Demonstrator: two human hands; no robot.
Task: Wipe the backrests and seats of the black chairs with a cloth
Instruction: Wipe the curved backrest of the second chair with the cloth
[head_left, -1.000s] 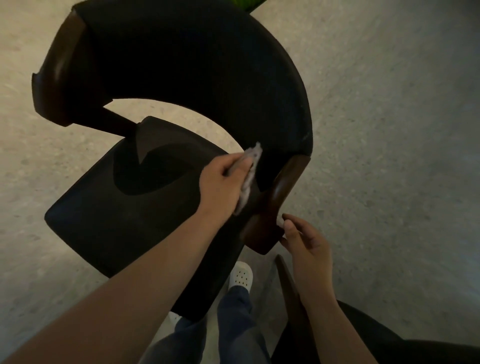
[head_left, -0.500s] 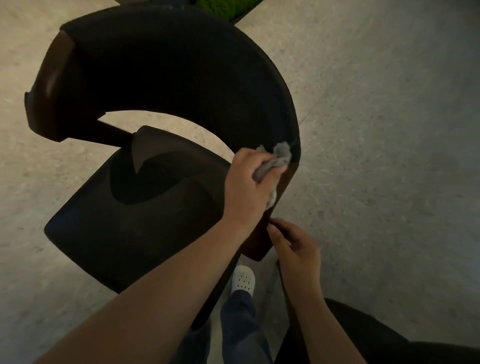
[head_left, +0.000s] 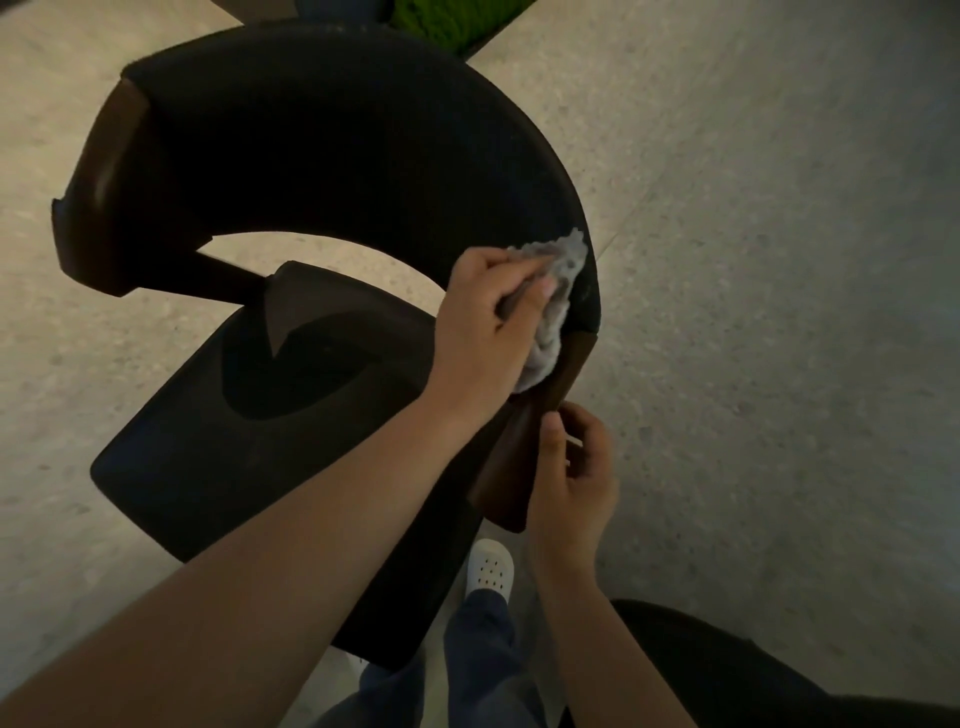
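Near right: a second black chair (head_left: 753, 675), only its edge in view

My white shoe (head_left: 488, 569) on the floor (head_left: 779, 364), just under the near chair's corner

Right grip (head_left: 574, 467) beside the brown wooden arm tip (head_left: 514, 467), thumb at its edge, fingers curled; cannot tell whether it really clasps the wood

Seat (head_left: 249, 447) to the left, black, padded

Left grip (head_left: 483, 332) bunched round the grey cloth (head_left: 558, 306), pressing it onto the right end of the curved backrest (head_left: 363, 156), just above the wood

Cloth looks soft, light and limp: best kept wadded in the palm so no corner trails. Chair seems stiff and heavy; the wooden tip is probably the firm place to steady it

Far: green patch (head_left: 441, 21) past the backrest
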